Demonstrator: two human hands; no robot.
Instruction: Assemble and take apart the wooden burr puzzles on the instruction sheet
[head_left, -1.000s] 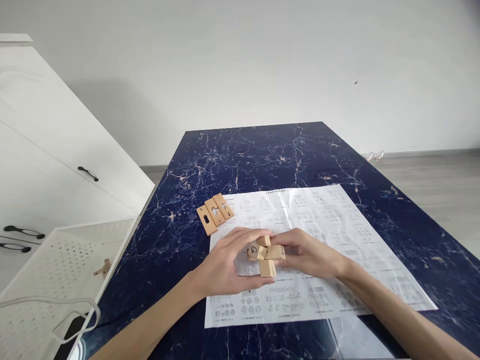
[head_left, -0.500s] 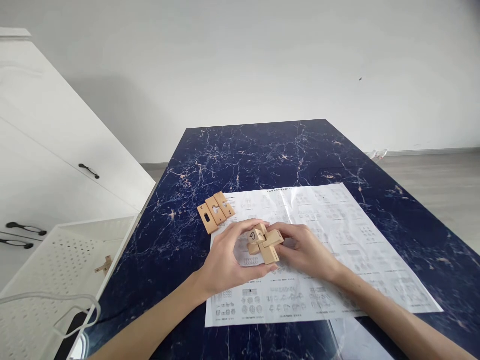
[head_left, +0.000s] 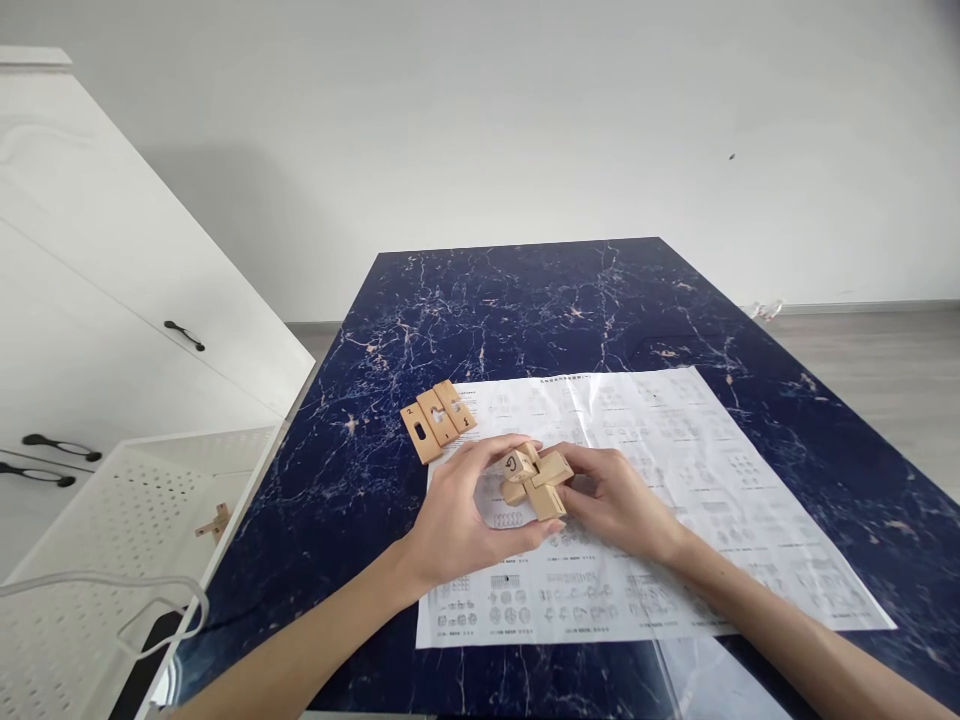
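Note:
A wooden burr puzzle [head_left: 535, 478] made of interlocked blocks with handwritten marks is held above the printed sheet. My left hand [head_left: 469, 510] grips it from the left, thumb at its near block and fingertips at its far side. From the right, my right hand [head_left: 611, 495] pinches the block that points its way. Beyond my left hand, flat wooden pieces [head_left: 437, 422] with cut-out holes and numbers lie side by side, partly over the corner of the instruction sheet [head_left: 675, 430]. The far fingers of both hands are partly hidden.
The sheet, covered in small diagrams, lies on a dark blue marbled table [head_left: 510, 310]. A white perforated basket [head_left: 97, 520] at the left holds another wooden piece [head_left: 215, 522] and a white cable [head_left: 112, 578]. Behind it stands a white cabinet [head_left: 120, 260].
Both hands have tilted and turned the burr puzzle, so its G-marked block now shows higher up. The grip stays on it. The view has shifted slightly.

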